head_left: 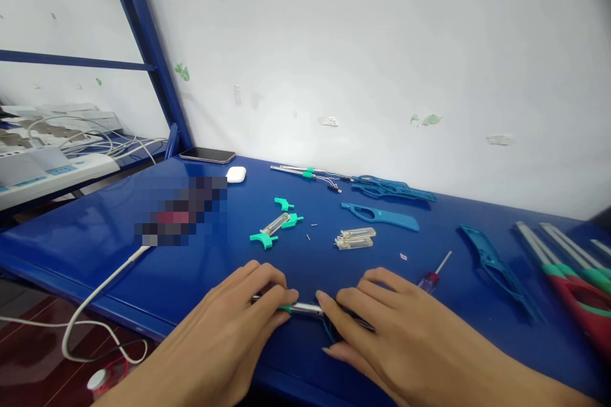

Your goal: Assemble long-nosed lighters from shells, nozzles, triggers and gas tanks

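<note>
Near the front edge of the blue table (191, 267), my left hand (238, 324) is closed on a metal tube (306, 309) with a green part at its left end. My right hand (386, 324) has its fingers bent around the tube's right end and a dark blue piece, partly hidden under the palm. Beyond the hands lie green triggers (263, 240), a clear lighter tank (275, 223) and a small group of clear tanks (356, 238). A screwdriver (432, 276) with a dark red handle rests just past my right hand.
Blue handle shells (396, 216) lie at the back and right (496, 267). Metal rods with wires (305, 172) are near the wall. Red lighters (573, 286) are far right. A phone (208, 154), white case (236, 175) and cable (102, 292) are on the left.
</note>
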The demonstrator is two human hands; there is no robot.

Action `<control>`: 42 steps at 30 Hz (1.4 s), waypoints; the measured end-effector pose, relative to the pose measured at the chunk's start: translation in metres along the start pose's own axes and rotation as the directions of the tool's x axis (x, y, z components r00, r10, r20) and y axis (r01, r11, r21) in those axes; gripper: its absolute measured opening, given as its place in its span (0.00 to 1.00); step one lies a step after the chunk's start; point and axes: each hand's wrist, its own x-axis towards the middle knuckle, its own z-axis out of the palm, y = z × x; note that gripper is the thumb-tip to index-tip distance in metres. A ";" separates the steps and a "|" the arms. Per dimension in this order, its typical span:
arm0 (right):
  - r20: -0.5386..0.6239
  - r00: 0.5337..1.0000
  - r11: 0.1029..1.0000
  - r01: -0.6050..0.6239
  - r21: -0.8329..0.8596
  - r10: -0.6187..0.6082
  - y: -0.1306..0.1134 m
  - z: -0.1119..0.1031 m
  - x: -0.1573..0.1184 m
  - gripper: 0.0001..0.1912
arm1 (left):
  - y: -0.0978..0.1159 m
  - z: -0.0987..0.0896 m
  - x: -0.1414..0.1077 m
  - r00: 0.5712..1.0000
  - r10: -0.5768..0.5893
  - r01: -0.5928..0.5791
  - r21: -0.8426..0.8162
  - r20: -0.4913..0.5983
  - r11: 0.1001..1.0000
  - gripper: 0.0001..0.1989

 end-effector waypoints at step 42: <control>-0.059 0.958 0.907 -0.245 0.343 0.281 0.012 -0.012 0.006 0.18 | 0.005 -0.007 0.010 0.986 -0.032 0.003 -0.175 -0.164 0.985 0.24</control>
